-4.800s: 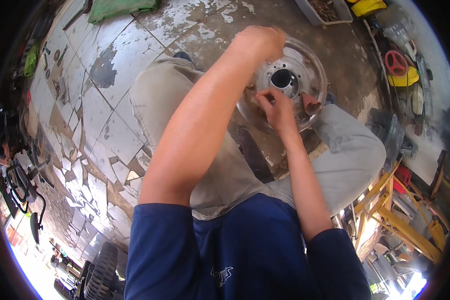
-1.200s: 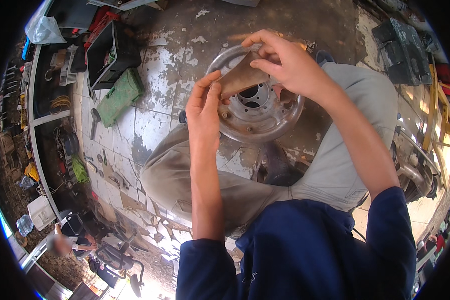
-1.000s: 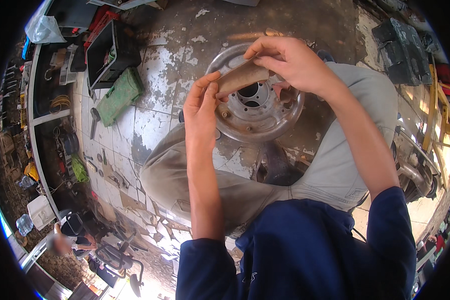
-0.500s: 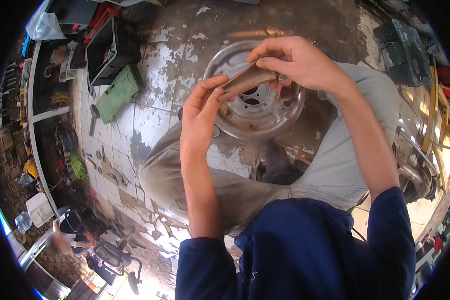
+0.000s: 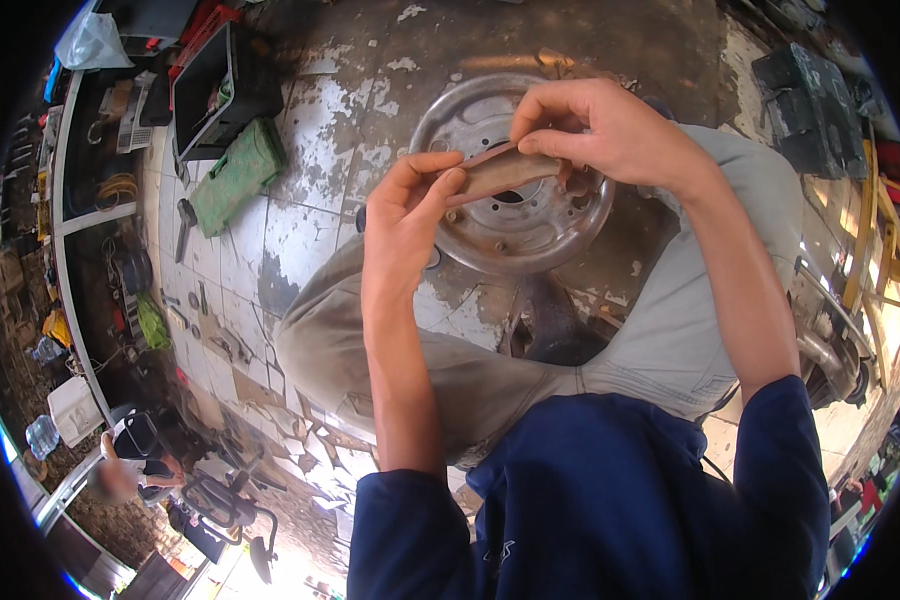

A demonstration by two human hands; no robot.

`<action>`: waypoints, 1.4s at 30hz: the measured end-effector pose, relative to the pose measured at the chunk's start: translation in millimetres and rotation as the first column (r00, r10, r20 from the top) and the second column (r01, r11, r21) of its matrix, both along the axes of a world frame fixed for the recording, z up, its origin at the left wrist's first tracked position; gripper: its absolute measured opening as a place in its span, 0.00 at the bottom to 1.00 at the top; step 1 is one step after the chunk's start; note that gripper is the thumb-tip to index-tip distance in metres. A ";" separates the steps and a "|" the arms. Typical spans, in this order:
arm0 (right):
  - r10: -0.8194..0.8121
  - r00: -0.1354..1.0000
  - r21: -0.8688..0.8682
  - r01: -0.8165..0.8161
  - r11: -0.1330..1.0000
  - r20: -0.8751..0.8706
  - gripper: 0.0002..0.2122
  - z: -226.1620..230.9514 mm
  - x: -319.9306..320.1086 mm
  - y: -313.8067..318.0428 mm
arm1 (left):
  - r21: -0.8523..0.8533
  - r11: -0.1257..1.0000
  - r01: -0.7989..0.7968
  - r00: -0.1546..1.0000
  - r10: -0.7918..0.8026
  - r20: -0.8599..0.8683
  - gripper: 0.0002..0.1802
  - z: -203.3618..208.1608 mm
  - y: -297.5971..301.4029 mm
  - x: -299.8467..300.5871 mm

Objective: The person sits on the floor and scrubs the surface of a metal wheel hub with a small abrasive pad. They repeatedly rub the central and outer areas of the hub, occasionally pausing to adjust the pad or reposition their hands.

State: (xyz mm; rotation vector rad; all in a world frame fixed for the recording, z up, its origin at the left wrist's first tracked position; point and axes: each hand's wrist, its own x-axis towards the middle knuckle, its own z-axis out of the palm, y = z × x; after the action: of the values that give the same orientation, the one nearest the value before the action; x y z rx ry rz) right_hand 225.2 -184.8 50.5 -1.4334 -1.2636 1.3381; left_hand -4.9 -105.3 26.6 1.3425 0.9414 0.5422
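Note:
Between my two hands, above a grey steel wheel rim, is a curved brown brake shoe (image 5: 508, 174) with a worn, dusty face. My left hand (image 5: 402, 215) pinches its left end between thumb and fingers. At the upper right end, the thumb and fingertips of my right hand (image 5: 615, 130) close on its edge. The wheel rim (image 5: 545, 248) lies beneath on the floor between my bent legs, partly covered by the shoe and my hands. A dark metal stand or pipe (image 5: 552, 325) is just below the rim.
A green case (image 5: 238, 178) lies beside a black crate (image 5: 255, 85) at the left, with a hammer (image 5: 184, 228) close by. A black box (image 5: 808, 110) stands at the far right. Another person (image 5: 135, 478) sits at the lower left.
The brake shoe has turned, so more of its broad face shows. My right hand has shifted slightly right and down; my left hand keeps its pinch.

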 end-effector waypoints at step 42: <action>0.052 0.997 0.096 -0.057 0.994 0.060 0.07 -6.8 -2.5 1.1 | -0.016 0.993 0.113 0.993 -0.113 0.022 0.09 -3.9 1.2 -3.5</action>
State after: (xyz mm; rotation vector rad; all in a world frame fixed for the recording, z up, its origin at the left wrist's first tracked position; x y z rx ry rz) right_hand 222.7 -183.8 43.7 -1.3873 -1.3954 1.2609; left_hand -8.5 -104.1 22.7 1.3635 0.8456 0.4602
